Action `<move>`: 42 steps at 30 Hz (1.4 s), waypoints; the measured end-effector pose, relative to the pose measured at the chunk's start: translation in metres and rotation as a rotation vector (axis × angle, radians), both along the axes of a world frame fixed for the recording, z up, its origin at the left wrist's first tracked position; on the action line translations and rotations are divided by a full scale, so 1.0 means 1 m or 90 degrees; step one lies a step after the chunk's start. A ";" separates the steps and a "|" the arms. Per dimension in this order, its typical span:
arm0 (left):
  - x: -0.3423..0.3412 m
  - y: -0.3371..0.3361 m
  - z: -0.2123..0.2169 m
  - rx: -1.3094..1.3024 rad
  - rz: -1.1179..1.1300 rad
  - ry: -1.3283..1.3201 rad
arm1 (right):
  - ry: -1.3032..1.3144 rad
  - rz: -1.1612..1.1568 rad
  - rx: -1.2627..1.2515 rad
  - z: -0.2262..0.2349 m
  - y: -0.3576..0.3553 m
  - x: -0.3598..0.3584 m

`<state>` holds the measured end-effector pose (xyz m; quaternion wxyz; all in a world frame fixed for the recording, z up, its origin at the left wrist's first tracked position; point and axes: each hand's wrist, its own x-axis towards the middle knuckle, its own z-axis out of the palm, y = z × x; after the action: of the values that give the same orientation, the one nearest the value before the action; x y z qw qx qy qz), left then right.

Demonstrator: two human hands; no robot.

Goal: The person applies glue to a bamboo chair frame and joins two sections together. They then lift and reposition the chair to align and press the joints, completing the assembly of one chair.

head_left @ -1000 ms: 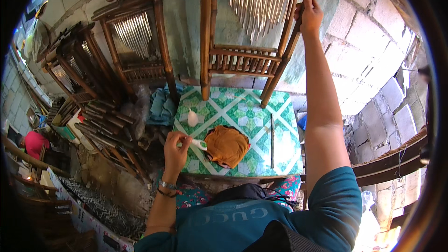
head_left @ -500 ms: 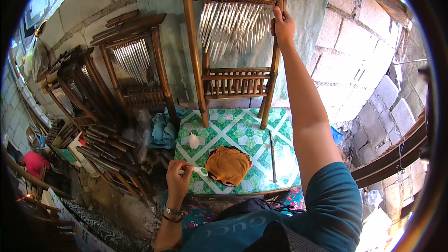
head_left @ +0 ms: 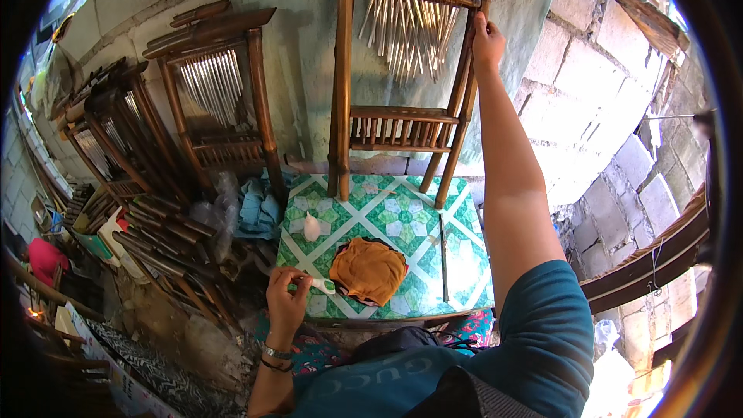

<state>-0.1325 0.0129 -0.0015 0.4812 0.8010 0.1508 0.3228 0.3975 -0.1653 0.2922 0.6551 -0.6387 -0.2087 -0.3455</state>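
Frame (head_left: 402,77) now sits lower in view, right hand (head_left: 486,40) gripping its post; left hand (head_left: 288,294) holds tube (head_left: 319,285) over table (head_left: 464,263).

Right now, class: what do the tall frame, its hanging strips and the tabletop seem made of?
Tall frame: likely bamboo, glossy brown, jointed round poles.
Hanging strips: pale, perhaps split bamboo or metal; unclear.
Tabletop: looks like smooth patterned green-and-white covering, possibly vinyl.

free: table (head_left: 464,279) right half | blocked: chair frame (head_left: 402,120) behind, cloth (head_left: 370,269) centre
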 end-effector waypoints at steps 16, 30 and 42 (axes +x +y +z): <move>0.002 -0.019 -0.016 -0.041 -0.049 0.032 | -0.060 -0.283 -0.005 -0.002 0.010 -0.008; 0.032 -0.020 0.031 0.002 -0.102 -0.055 | -0.080 -0.375 0.028 -0.057 0.000 -0.060; 0.105 -0.005 0.115 -0.081 -0.190 -0.123 | 0.408 0.753 -0.301 -0.180 -0.006 -0.312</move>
<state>-0.0280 0.0075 0.1132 0.5860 0.7473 0.0034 0.3132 0.0860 -0.1714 0.1125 0.6060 -0.6135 -0.3867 0.3269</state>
